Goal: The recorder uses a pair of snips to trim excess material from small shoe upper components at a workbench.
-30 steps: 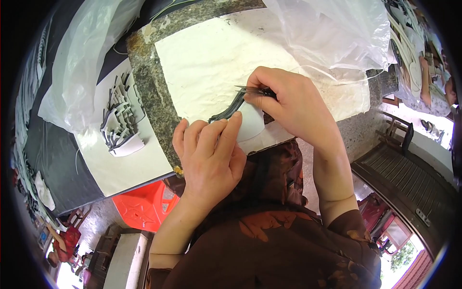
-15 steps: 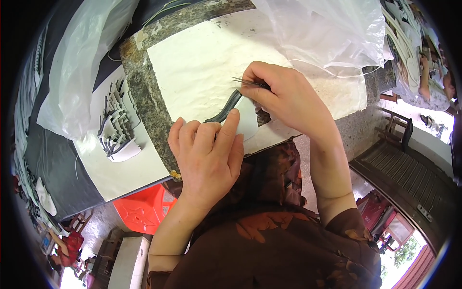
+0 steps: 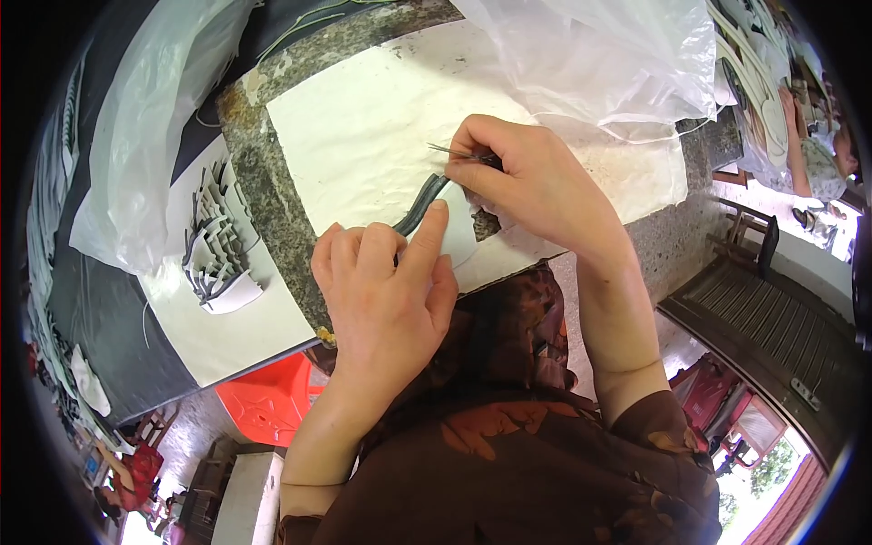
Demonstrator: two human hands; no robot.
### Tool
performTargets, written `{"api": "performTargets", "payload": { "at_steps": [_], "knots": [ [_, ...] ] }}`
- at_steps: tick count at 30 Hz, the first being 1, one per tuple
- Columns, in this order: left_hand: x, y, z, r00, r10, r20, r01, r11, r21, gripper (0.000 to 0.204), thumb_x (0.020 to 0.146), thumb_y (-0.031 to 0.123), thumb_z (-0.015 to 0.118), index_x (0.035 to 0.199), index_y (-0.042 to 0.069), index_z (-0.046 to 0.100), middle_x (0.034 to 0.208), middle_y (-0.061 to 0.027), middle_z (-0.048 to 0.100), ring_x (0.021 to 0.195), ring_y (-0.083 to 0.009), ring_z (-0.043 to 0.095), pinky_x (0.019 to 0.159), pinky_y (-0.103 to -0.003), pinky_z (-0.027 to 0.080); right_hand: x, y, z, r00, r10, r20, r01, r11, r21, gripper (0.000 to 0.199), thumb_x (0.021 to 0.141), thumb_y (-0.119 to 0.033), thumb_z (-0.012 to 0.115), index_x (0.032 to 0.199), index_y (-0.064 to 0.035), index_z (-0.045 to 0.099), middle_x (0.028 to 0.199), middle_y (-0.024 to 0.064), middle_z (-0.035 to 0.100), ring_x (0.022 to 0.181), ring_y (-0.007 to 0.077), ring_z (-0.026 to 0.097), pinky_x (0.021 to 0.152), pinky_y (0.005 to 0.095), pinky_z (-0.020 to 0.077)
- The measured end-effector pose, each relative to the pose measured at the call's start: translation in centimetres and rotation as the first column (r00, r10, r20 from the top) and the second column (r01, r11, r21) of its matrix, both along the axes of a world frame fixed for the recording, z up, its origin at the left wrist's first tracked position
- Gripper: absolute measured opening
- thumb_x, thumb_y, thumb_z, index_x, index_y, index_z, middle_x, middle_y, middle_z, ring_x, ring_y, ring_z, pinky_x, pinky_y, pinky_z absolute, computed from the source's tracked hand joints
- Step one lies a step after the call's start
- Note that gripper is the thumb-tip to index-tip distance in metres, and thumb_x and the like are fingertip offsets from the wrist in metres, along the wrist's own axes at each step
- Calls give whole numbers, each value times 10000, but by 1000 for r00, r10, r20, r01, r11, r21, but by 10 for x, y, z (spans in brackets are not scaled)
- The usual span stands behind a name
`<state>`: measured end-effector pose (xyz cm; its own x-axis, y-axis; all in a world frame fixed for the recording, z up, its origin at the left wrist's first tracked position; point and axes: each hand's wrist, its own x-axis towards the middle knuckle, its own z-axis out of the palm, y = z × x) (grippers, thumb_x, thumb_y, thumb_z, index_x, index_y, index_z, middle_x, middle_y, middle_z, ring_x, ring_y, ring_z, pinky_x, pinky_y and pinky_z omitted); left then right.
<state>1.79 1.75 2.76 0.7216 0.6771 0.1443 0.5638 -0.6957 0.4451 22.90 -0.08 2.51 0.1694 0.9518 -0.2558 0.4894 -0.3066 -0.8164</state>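
A white curved piece [image 3: 460, 238] edged with a dark grey strip [image 3: 421, 205] lies on the pale sheet in front of me. My left hand [image 3: 381, 282] rests over its left part with fingers spread, the index fingertip pressing beside the strip. Part of the strip is hidden under those fingers. At the strip's upper end, my right hand [image 3: 522, 177] is closed around a slim pointed metal tool [image 3: 447, 150], its thin tips sticking out to the left past the fingers. Whether thumb and finger also pinch the strip's end, I cannot tell.
The pale sheet [image 3: 354, 118] covers a worn stone slab [image 3: 263, 173]. To the left, a stack of similar grey-edged pieces [image 3: 218, 245] sits on white board [image 3: 195, 341]. Clear plastic bags [image 3: 618, 64] lie at the back. A red stool [image 3: 268, 400] stands below.
The view has shifted slightly. My right hand has moved a little at the strip's upper end, the tool still in it. My left hand keeps its place on the piece.
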Motion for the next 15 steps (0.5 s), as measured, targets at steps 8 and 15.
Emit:
{"api": "performTargets", "payload": {
  "at_steps": [8,15],
  "knots": [
    [3,3,3,1000,-7,-12,6,1000,-27,483,808,160,755,1290,152,720,868,-54,469,865,-265,497,880,-427,397,-3,-2,-1,999,-33,18,33,999,-14,150,930,-138,690,929,1,633,688,53,624,622,123,566,598,302,459],
    [1,1,1,1000,-2,0,2,997,-80,516,819,147,755,1331,131,698,910,-70,482,901,-266,502,880,-420,396,-14,-7,-4,972,-62,225,57,998,29,148,910,-166,651,945,-24,630,779,144,649,670,278,597,644,365,478]
  ]
}}
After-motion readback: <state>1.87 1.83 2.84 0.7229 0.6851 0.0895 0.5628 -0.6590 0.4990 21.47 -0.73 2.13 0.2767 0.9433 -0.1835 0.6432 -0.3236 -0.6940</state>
